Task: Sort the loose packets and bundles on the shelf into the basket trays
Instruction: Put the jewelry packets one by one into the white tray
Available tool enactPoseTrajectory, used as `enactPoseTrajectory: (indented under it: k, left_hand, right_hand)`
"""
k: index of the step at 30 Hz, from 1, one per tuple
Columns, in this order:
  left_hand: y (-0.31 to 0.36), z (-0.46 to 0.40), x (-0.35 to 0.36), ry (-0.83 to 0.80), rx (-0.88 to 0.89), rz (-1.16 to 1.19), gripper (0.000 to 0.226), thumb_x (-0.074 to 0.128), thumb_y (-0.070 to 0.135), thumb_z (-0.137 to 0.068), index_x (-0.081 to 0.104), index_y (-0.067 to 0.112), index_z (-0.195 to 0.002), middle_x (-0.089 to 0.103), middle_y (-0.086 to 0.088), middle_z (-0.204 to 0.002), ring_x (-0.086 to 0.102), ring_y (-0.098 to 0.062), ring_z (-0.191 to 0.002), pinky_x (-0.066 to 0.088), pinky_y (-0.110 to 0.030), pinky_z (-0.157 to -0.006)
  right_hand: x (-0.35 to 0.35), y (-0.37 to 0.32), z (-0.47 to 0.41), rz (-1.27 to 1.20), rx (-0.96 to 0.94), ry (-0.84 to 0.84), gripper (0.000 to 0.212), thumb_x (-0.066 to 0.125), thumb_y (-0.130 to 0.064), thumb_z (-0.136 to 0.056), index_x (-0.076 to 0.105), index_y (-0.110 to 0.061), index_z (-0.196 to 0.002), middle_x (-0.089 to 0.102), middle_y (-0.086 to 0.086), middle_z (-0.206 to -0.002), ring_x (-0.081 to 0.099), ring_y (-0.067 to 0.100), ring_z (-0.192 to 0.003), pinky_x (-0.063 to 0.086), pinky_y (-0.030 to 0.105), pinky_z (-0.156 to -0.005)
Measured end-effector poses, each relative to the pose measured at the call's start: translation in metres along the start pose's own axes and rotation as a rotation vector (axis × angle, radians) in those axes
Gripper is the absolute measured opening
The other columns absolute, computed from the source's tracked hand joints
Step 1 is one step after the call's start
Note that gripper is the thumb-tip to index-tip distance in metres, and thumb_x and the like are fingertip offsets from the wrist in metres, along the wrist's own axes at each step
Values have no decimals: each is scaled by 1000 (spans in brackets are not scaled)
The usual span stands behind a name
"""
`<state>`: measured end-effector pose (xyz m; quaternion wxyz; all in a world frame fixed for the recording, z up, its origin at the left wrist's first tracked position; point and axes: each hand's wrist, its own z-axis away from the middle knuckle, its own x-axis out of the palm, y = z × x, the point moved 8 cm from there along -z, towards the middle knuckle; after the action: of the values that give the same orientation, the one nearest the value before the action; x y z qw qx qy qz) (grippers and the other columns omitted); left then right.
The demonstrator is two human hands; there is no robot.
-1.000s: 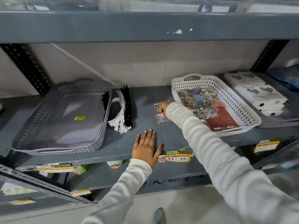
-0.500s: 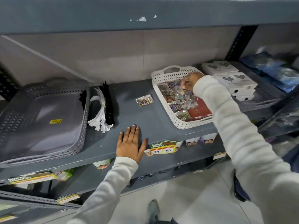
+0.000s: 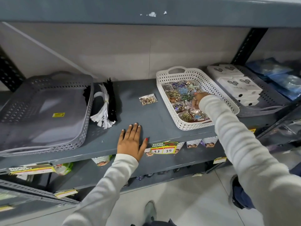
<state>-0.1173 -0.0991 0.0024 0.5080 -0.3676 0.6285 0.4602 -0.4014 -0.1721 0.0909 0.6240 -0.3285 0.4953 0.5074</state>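
One clear packet of gold trinkets [image 3: 148,99] lies loose on the grey shelf [image 3: 156,121]. A white basket tray [image 3: 171,108] to its right holds several similar jewellery packets [image 3: 180,93]. My right hand [image 3: 197,100] is down inside this tray, fingers curled among the packets; whether it grips one is hidden. Flat on the shelf's front edge rests my left hand [image 3: 132,141], fingers spread, holding nothing. A white bundle [image 3: 104,111] and a black bundle [image 3: 112,101] lie beside an empty grey basket tray [image 3: 88,110] at the left.
A second grey tray [image 3: 268,97] at the right holds white boxes [image 3: 236,84]. Blue packets [image 3: 280,77] lie beyond it. A black upright post [image 3: 247,44] stands behind. Price labels [image 3: 163,148] hang on the shelf's front edge, with another shelf below.
My right hand lifted packets from the shelf, carried them right over the white tray and has now sunk into it. One packet stays on the shelf. My left hand has stayed put.
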Motion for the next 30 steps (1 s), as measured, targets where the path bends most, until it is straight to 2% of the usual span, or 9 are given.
enactPoseTrajectory:
  k: [2, 6, 9, 12, 15, 18, 21, 27, 30]
  left_hand:
    - [0, 0, 2, -4, 9, 1, 85, -2, 55, -95, 63, 9, -123, 62, -7, -129, 59, -24, -119, 43, -46, -101]
    - [0, 1, 0, 13, -7, -33, 74, 13, 55, -92, 63, 11, -124, 62, -5, -129, 59, -22, -119, 44, -43, -101]
    - [1, 0, 2, -11, -6, -51, 86, -1, 57, -81, 35, 15, -146, 33, -1, -153, 30, -18, -141, 18, -40, -117]
    - [2, 0, 2, -17, 2, -19, 91, -10, 58, -76, 22, 16, -151, 19, 1, -158, 16, -16, -145, 7, -37, -119]
    - [-1, -1, 4, -40, -19, -46, 84, 1, 56, -82, 35, 14, -146, 33, -1, -153, 30, -18, -141, 18, -40, -117]
    - [-5, -1, 4, -38, -44, -14, 69, 22, 52, -85, 61, 13, -126, 60, -2, -132, 57, -19, -121, 43, -43, -102]
    - [-2, 0, 5, -33, -29, -19, 74, 15, 53, -86, 49, 13, -138, 48, -2, -143, 45, -20, -132, 31, -43, -111]
    - [-1, -2, 5, 16, -1, -55, 65, 29, 52, -83, 66, 13, -120, 64, -2, -127, 62, -18, -115, 45, -39, -100]
    - [-1, -3, 1, 72, 4, -56, 63, 32, 51, -82, 69, 13, -115, 68, -2, -121, 65, -19, -110, 51, -43, -92]
  right_hand:
    - [-16, -7, -5, -97, 47, 40, 10, 53, -12, -88, 61, -19, -89, 60, 1, -80, 55, 20, -73, 46, 30, -79]
    - [-53, -61, -23, -391, -109, 273, 23, 53, -6, -87, 69, -14, -101, 68, 1, -96, 62, 20, -84, 52, 28, -94]
    - [-51, -110, -38, -568, -206, 258, 26, 49, 1, -83, 71, -6, -94, 69, 14, -96, 59, 15, -66, 54, 11, -70]
    - [-34, -152, -43, -491, -263, 126, 27, 47, -6, -90, 67, -5, -108, 60, 25, -117, 60, 31, -104, 48, 35, -100]
    - [-15, -179, -44, -233, -303, 17, 44, 43, -10, -96, 43, -11, -140, 39, 13, -150, 38, 30, -138, 29, 33, -115]
    - [-2, -194, -44, -62, -315, -37, 46, 41, -12, -98, 38, -12, -144, 35, 10, -153, 35, 27, -141, 27, 34, -116]
    - [-7, -191, -37, 6, -325, 37, 42, 48, -12, -94, 50, -16, -136, 47, 9, -145, 43, 27, -135, 35, 36, -111]
    - [-45, -168, -23, -286, -381, 204, 35, 45, -1, -88, 69, -13, -111, 65, 10, -125, 60, 30, -115, 46, 27, -100]
    - [-85, -130, 0, -464, -337, 377, 33, 47, 1, -89, 66, -7, -114, 62, 15, -126, 58, 33, -117, 43, 28, -99]
